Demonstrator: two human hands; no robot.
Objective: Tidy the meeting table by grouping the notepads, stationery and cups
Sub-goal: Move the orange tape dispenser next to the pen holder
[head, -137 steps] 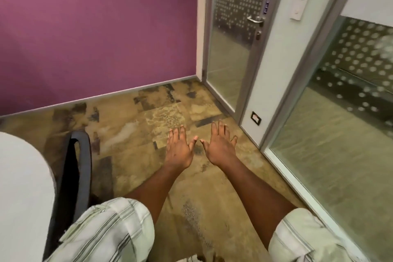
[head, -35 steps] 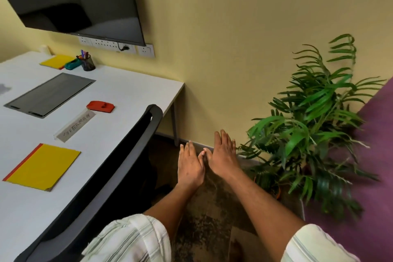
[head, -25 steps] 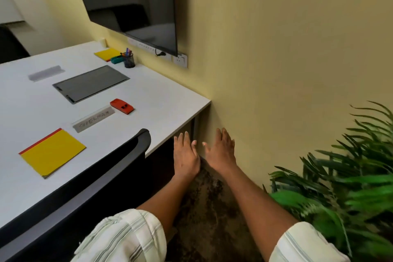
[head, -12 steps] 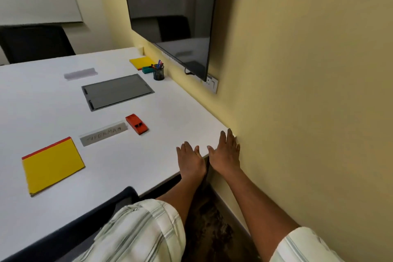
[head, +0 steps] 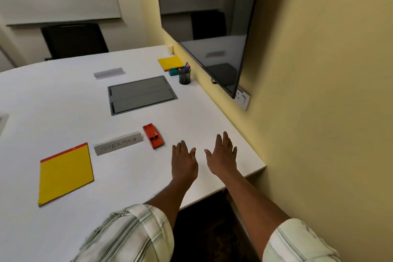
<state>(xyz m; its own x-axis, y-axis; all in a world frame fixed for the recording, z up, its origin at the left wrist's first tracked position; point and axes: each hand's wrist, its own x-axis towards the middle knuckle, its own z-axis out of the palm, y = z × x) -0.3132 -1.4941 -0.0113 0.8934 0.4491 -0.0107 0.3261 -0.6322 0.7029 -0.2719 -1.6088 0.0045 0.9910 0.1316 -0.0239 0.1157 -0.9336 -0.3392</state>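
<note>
— Where are the hands?

— Both are held flat, palms down, over the near right corner of the white table (head: pixel 63 95). The left hand (head: pixel 184 162) and the right hand (head: pixel 222 156) are side by side, a small gap between them, fingers spread and holding nothing.

— And the notepads?

— One yellow notepad (head: pixel 66 173) with a red top strip lies toward the near edge, well left of the hands. A second yellow notepad (head: pixel 171 62) lies at the far right edge, against the wall.

— Stationery?

— A red stapler (head: pixel 153 138) lies just beyond and left of the left hand, its far end beside a grey name card (head: pixel 118 146) (the lettering reads roughly "SUPERMAN"). A dark mesh pen cup (head: pixel 184 77) with coloured pens stands at the far right edge, close to a green object (head: pixel 174 72) and the far notepad.

— Anything else on the table?

— A grey cable hatch (head: pixel 142 95) is set in the middle, and another name card (head: pixel 108 73) stands beyond it.
</note>
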